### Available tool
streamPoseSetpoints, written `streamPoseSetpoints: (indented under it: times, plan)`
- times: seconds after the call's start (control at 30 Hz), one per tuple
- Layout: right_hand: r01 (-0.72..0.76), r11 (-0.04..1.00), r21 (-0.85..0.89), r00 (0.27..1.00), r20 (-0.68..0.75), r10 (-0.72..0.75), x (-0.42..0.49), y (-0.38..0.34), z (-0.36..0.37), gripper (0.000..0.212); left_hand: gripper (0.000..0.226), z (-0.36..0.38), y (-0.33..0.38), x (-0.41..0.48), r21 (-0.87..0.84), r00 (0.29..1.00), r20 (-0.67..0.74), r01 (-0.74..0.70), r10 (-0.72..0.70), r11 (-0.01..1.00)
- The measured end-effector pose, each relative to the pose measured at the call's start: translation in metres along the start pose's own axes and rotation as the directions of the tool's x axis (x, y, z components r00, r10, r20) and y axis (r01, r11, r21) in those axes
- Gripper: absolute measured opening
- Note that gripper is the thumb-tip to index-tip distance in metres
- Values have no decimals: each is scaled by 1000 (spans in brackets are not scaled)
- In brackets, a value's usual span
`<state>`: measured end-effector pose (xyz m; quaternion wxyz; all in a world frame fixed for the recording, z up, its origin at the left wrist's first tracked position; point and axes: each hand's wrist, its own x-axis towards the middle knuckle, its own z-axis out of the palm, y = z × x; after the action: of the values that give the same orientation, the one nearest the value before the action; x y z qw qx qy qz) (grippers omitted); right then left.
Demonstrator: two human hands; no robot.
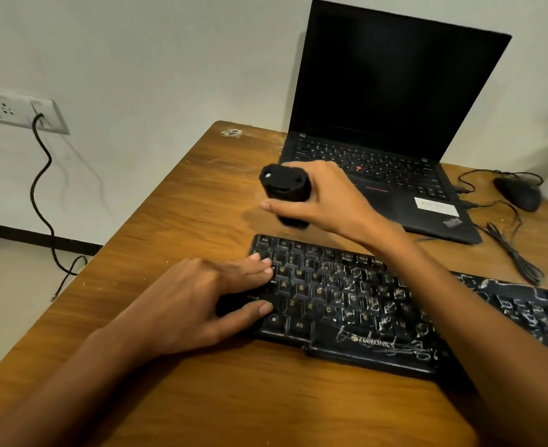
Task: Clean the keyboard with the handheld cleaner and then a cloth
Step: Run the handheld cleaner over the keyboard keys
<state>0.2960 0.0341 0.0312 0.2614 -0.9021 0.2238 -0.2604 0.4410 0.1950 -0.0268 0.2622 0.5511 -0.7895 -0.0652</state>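
Observation:
A black keyboard [379,304] with white scratch-like marks lies across the wooden table [201,204], running off the right edge of view. My left hand [201,301] rests flat on its left end, fingers over the leftmost keys and thumb at the lower corner. My right hand [321,198] grips a black cylindrical handheld cleaner [284,188], held upright just beyond the keyboard's top-left corner and above the table. No cloth is in view.
An open black laptop [389,124] with a dark screen stands behind the keyboard. A black mouse [521,193] and its looped cable [511,250] lie at the right. A wall socket [17,112] with a dangling black cord [42,195] is at the left.

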Motion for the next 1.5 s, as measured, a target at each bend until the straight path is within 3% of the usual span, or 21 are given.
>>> streamPoseSetpoints:
  times: [0.07,0.17,0.4,0.5,0.6,0.8,0.87,1.0,1.1,1.17,1.23,1.3,1.4,1.5]
  plan:
    - [19,990,139,1000,-16,-17,1,-9,6,31,53,0,0,1,8,1000,4,-1,1,1000]
    - [13,971,240,992,122,-44,-7,-16,23,34,52,1,0,0,23,1000,10,2,-2,1000]
    - [-121,993,7,971,211,117,-29,10,-42,43,57,-1,-1,-1,-2,1000,23,16,-16,1000]
    - [-55,997,50,986,158,46,-14,-4,-29,32,56,0,0,0,1,1000,23,12,-12,1000]
    - [-19,986,165,984,178,-11,-3,-20,10,39,56,1,0,0,16,1000,22,11,-12,1000]
    - [-93,994,57,974,213,79,-21,5,-22,33,59,0,0,0,0,1000,15,20,-20,1000]
    - [-55,998,14,981,188,51,-21,1,-32,28,59,-1,0,0,6,1000,19,13,-13,1000]
    - [-30,992,125,986,169,9,-12,-7,-8,29,57,0,0,0,16,1000,23,7,-7,1000]
    - [-1,998,62,999,46,-2,-7,1,-3,31,57,0,-1,-1,12,1000,24,8,-8,1000]
    - [6,991,131,1000,-21,-3,-9,7,-4,40,58,0,-1,-1,3,999,32,5,-5,1000]
    - [-22,978,208,999,28,16,-11,5,-3,47,58,0,-1,0,4,1000,18,5,-5,1000]
    - [-43,988,151,998,47,36,-11,8,-4,47,57,0,-1,0,4,1000,15,4,-4,1000]
    - [-57,982,178,998,-9,60,-9,10,-6,38,57,1,-1,-1,-2,1000,14,3,-3,1000]
    - [-101,963,250,994,66,87,-7,1,6,26,57,0,-1,0,0,1000,-3,-3,3,1000]
